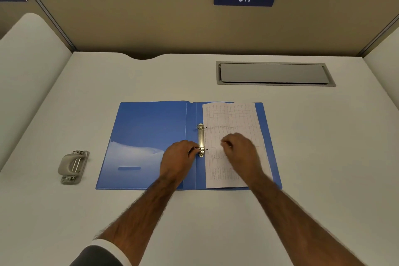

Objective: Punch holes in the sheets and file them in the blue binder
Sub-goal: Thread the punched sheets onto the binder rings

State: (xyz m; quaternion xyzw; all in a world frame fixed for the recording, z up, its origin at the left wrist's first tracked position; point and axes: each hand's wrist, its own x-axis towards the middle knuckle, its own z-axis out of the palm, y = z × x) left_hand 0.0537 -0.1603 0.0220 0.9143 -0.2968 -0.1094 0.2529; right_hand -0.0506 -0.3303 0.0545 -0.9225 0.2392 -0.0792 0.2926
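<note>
Head view: binder (151, 136) open flat on desk (313, 136), sheets (235, 119) lying on its right half, two punched holes just beside the metal rings (201, 140), not yet threaded. Left hand (178, 157) pinching the lower end of the ring clasp; right hand (239, 149) loosely curled, pressing the sheets flat, gripping nothing. Punch (73, 167) set aside, well left of the binder. Punching apparently done; filing in hand. Next, likely: spring the rings open, slide holes over the prongs, snap shut, keeping the sheets squared.

Blue binder (146, 136), white gridded sheet (232, 119), grey hole punch (73, 166)
</note>
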